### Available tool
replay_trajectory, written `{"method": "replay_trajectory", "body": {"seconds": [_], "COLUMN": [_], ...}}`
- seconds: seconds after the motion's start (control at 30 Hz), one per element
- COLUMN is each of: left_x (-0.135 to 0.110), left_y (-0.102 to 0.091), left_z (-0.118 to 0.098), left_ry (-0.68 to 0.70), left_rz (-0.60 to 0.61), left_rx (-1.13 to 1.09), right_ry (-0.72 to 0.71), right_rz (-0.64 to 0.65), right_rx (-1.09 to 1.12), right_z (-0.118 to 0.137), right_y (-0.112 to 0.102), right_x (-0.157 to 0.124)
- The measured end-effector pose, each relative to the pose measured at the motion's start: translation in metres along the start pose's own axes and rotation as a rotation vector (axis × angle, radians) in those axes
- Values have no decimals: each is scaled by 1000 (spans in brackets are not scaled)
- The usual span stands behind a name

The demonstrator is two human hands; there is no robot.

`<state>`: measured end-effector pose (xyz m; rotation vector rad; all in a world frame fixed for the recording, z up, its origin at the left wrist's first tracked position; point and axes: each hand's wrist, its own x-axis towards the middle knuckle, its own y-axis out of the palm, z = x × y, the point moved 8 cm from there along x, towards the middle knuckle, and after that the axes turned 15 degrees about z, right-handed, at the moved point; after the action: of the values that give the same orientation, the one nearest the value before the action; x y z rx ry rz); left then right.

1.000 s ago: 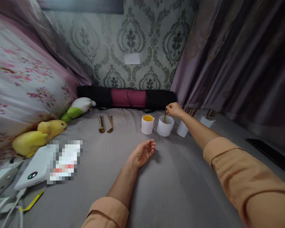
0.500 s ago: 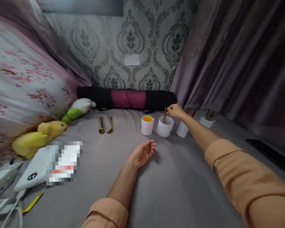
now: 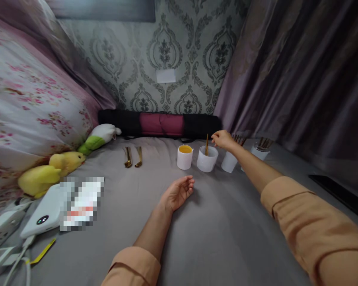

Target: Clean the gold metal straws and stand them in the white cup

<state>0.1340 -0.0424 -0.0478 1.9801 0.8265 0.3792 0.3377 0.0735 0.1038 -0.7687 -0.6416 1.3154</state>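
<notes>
A thin brown stick (image 3: 207, 143) stands upright, leaning slightly, in a wide white cup (image 3: 207, 162). Just right of its top is my right hand (image 3: 222, 140), its fingers loosely bent and apart, with a small gap to the stick. Left of that cup stands another white cup (image 3: 184, 159) with an orange-yellow inside. My left hand (image 3: 179, 193) rests on the grey sheet below the cups, palm turned up, fingers half curled and holding nothing. Behind my right forearm stand a white cup (image 3: 228, 162) and a clear-rimmed jar (image 3: 261, 148), each with several brown sticks.
Two golden slender bundles (image 3: 128, 157) lie on the grey sheet (image 3: 131, 246) to the left. Plush toys (image 3: 40, 180), a white power bank (image 3: 44, 212) and a power strip (image 3: 2, 226) line the left side. A black-and-maroon roll (image 3: 161, 124) lies along the wall; a dark flat object (image 3: 340, 194) is at right.
My right hand has let go of the stick and drawn slightly right. The stick stays standing in the wide cup. My left hand has hardly moved.
</notes>
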Motion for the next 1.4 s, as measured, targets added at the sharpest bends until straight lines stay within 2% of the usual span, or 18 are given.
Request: {"method": "replay_trajectory", "body": {"seconds": [0.4,0.77,1.03,1.17,1.4], "left_x": [-3,-4,-4,-4,-5], "left_y": [4,7,5,4,7], "left_z": [2,1,2,2,0], "left_ry": [-6,1,-2,-1,-6], "left_rz": [2,9,-16,-11,-29], "left_rx": [-4,11,6,6,10], "right_ry": [-91,-145,-251,-253,-220], "right_rz": [-115,-125,-74,-38,60], "right_rx": [122,295,352,347,361], "right_z": [2,2,9,10,-1], "right_y": [-13,-11,13,28,71], "right_x": [-20,-52,-83,-95,-103]}}
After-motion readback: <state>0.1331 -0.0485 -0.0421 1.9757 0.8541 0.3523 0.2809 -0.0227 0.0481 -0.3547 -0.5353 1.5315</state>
